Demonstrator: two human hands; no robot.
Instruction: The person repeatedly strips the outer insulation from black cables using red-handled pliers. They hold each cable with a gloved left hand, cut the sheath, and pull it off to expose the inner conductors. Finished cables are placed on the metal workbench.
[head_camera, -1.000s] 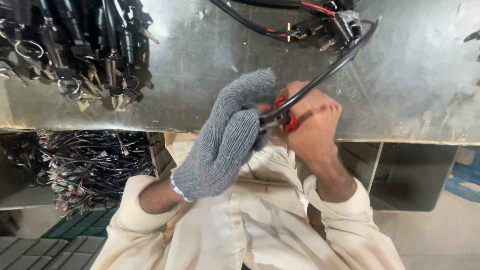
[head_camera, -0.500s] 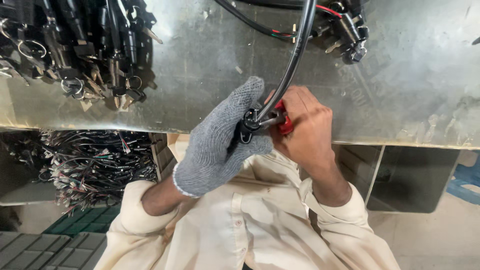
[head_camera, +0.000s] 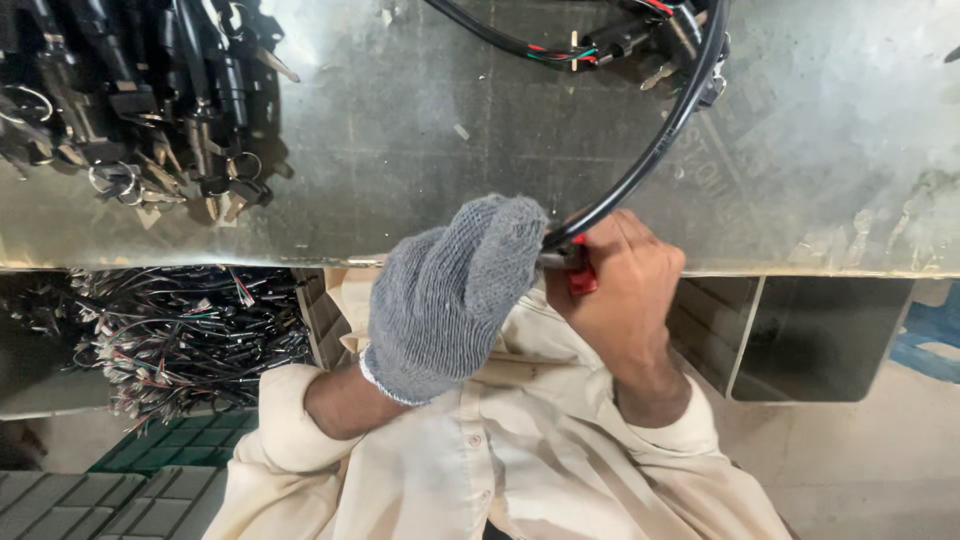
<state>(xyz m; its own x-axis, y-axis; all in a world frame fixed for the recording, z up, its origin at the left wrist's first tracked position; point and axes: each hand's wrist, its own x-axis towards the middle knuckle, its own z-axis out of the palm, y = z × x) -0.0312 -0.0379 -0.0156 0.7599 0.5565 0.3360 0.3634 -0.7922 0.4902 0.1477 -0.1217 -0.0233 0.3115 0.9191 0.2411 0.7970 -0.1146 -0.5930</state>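
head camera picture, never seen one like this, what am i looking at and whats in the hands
The picture comes from a camera worn on a person's head, looking down at their own two hands, so the view seems upside down: their cream shirt fills the bottom.

The left hand wears a grey knit glove. The right hand is bare. Both meet at the near edge of a metal table and grip the end of a black cable, which curves away to a bundle of wires and plugs. A small red tool shows in the right hand; its kind is hard to tell.

On the table, far left, lies a heap of black parts with keys. Under the table sits a pile of loose wires.
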